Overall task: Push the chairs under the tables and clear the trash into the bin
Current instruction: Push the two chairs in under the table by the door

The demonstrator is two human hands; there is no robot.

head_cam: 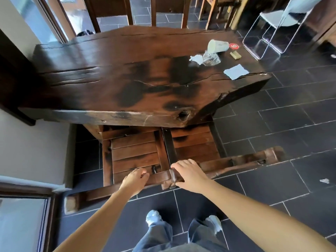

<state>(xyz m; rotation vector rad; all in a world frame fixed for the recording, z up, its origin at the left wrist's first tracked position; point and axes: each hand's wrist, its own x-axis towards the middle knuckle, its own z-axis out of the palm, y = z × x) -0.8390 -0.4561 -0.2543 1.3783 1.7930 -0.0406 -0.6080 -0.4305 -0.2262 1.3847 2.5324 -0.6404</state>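
Observation:
Two dark wooden slatted chairs stand side by side at the near edge of a thick wooden table (112, 73), their seats partly under it. My left hand (135, 180) grips the top rail of the left chair (134, 151). My right hand (190, 174) grips the top rail of the right chair (195, 144). At the table's far right corner lies trash: a tipped white paper cup (217, 46), a crumpled clear wrapper (211, 58), a crumpled white tissue (196, 59), a flat white napkin (235, 71) and a small tan packet (235, 55).
A red round number tag (234, 46) sits by the cup. More wooden chairs (140, 10) stand behind the table. A white metal-framed chair (276, 24) is at the far right. A scrap of paper (324, 180) lies on the dark tiled floor. A wall is at the left.

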